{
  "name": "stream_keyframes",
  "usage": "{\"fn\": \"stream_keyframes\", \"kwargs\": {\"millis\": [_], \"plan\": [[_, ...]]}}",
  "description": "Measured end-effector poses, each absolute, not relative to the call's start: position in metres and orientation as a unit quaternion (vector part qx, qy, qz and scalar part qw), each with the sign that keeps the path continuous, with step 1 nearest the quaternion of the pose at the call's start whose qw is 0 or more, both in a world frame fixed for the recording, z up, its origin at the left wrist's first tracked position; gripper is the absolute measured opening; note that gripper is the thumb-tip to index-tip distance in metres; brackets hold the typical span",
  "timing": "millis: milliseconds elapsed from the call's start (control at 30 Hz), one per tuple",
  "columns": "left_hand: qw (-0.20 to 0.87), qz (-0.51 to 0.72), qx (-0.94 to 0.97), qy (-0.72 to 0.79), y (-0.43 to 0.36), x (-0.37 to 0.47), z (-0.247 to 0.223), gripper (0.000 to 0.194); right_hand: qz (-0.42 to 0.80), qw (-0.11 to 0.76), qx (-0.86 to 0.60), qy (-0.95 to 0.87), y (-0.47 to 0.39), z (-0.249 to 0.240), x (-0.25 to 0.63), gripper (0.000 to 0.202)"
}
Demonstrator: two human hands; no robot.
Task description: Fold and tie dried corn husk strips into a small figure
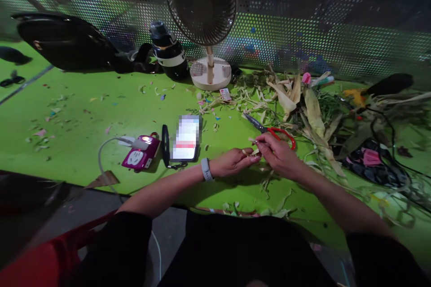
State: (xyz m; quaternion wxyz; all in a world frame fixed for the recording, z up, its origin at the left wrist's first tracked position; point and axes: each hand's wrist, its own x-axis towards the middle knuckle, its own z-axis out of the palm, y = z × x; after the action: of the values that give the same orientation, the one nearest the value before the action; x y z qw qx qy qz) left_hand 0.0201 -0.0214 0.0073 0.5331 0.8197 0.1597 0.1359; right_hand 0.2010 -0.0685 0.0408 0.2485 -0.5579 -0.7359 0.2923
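Observation:
Over the green table, my left hand [232, 162] and my right hand [276, 152] meet at the fingertips. Small pale strips of corn husk [255, 152] are pinched between them; the fingers partly hide their shape. A light-coloured band sits on my left wrist. Just beyond my right hand lie red-handled scissors [259, 123], blades pointing away to the left. A heap of dried corn husks [314, 112] spreads to the right of the scissors, with husk scraps [247, 96] scattered behind them.
A fan [211, 73], a black bottle [173, 60] and a black bag [67, 42] line the perforated back panel. Left of my hands lie a lit phone [186, 139] and a purple power adapter [141, 152] with a white cable. Black cords [392, 139] cross the right side.

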Motion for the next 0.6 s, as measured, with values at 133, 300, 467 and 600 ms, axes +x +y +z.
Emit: {"fn": "stream_keyframes", "kwargs": {"millis": [133, 300, 467, 600], "plan": [[0.534, 0.139, 0.82, 0.154, -0.023, 0.02, 0.01, 0.034, 0.247, 0.237, -0.555, -0.758, -0.068, 0.031, 0.199, 0.023], [0.563, 0.17, 0.792, 0.163, -0.024, 0.02, 0.015, 0.035, 0.206, 0.279, -0.549, -0.76, -0.07, 0.025, 0.196, 0.024], [0.603, 0.186, 0.752, 0.192, -0.025, 0.019, 0.013, 0.034, 0.19, 0.309, -0.545, -0.756, -0.071, 0.026, 0.196, 0.025], [0.623, 0.204, 0.726, 0.207, -0.025, 0.02, 0.014, 0.032, 0.175, 0.321, -0.555, -0.747, -0.067, 0.024, 0.198, 0.026]]}}
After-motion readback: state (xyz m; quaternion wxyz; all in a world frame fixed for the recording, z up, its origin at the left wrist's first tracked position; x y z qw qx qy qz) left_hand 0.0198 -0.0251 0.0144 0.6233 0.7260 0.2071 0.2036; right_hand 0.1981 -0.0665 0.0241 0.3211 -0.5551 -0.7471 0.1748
